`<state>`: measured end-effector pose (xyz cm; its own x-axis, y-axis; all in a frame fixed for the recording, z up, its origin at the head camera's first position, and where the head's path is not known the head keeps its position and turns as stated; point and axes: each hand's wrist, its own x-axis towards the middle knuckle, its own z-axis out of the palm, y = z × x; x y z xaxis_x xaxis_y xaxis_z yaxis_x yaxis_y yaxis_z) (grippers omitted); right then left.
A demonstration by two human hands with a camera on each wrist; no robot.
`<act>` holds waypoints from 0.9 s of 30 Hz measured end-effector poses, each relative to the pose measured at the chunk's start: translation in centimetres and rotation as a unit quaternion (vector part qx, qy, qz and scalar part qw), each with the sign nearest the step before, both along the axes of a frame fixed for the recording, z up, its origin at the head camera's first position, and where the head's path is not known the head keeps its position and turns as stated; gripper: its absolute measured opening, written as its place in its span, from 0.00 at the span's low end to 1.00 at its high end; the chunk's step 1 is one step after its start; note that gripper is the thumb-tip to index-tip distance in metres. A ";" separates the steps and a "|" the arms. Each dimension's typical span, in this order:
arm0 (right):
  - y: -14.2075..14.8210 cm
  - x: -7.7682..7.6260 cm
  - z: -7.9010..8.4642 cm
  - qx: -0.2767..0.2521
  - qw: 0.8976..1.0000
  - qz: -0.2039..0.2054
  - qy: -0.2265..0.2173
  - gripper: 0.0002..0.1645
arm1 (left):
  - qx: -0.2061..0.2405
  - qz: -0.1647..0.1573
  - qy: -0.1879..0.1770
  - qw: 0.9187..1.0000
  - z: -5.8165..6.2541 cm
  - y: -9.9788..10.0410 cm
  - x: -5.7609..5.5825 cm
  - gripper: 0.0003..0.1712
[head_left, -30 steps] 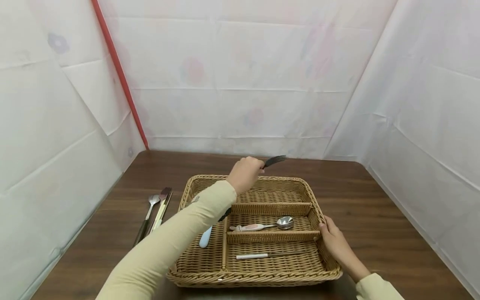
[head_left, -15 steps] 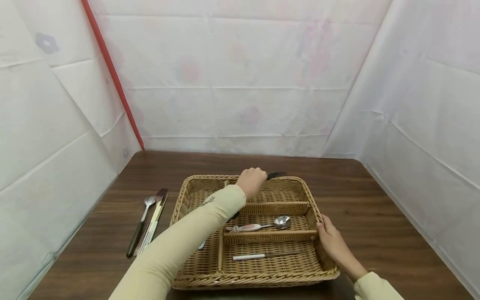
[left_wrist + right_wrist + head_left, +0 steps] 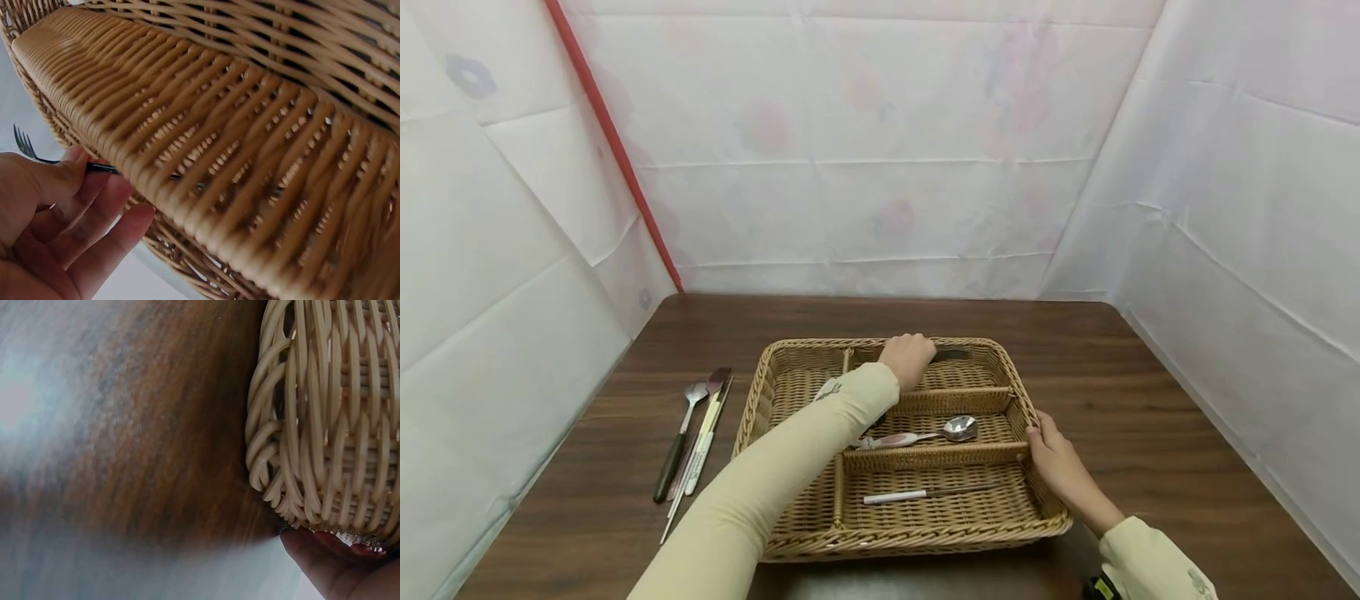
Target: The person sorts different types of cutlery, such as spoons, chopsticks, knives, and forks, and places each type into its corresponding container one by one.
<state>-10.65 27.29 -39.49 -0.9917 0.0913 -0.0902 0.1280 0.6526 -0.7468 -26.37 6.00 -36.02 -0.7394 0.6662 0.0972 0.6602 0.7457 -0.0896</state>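
A dark fork [image 3: 952, 354] lies within the back right compartment of a wicker basket [image 3: 925, 540], pinched by my left hand [image 3: 907, 360]. In the left wrist view, thumb and finger grip the fork [image 3: 25, 144] near its neck, and its handle runs behind the woven divider [image 3: 206, 125]. My right hand [image 3: 1062, 467] holds the basket's right rim, with the thumb on the inner side. A spoon [image 3: 960, 428] with a pink and white handle rests in the middle right compartment. The front right one holds a thin utensil [image 3: 895, 497] with a white handle.
Left of the basket, on the brown table [image 3: 1150, 400], lie a dark-handled spoon [image 3: 672, 467], a fork [image 3: 718, 380] and several slim utensils. White sheeting [image 3: 850, 208] walls the back and both sides. My left sleeve hides much of the basket's left compartment.
My left hand has lowered the fork from above the basket's back rim into the back right compartment. My right hand has kept its hold on the rim.
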 end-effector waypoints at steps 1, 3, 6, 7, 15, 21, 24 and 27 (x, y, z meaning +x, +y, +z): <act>0.0 -0.1 0.0 -0.001 1.000 0.000 0.001 0.29 | -0.005 -0.001 0.001 1.000 0.0 0.1 0.0 0.07; 0.0 -0.1 0.0 -0.004 1.000 0.002 0.000 0.29 | -0.019 -0.005 0.004 1.000 -0.1 0.3 0.0 0.07; 0.1 -0.1 -0.1 -0.007 1.000 0.001 0.000 0.29 | -0.041 -0.013 0.006 0.999 0.1 0.6 0.2 0.07; 0.1 -0.1 -0.1 -0.008 1.000 -0.001 0.001 0.29 | -0.048 -0.014 0.007 0.999 0.1 0.7 0.2 0.07; -0.4 -0.1 -0.1 -0.011 1.000 0.004 0.005 0.29 | -0.086 0.000 0.008 0.996 0.2 1.0 0.3 0.06; -0.1 -0.3 0.0 -0.006 1.000 0.008 0.003 0.29 | -0.099 0.005 -0.013 0.995 -0.2 1.8 0.0 0.09; 0.1 -0.1 0.2 -0.001 1.000 0.005 0.001 0.29 | -0.117 0.005 -0.009 0.993 -0.5 2.4 -0.1 0.09; 0.1 0.0 0.1 -0.002 1.000 0.006 0.000 0.29 | -0.132 0.005 -0.009 0.991 -0.6 2.7 -0.2 0.08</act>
<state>-10.62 27.36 -39.35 -0.9928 0.0787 -0.0901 0.1196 0.6509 -0.7496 -26.56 8.70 -36.62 -0.7467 0.6587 -0.0926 0.6554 0.7048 -0.2715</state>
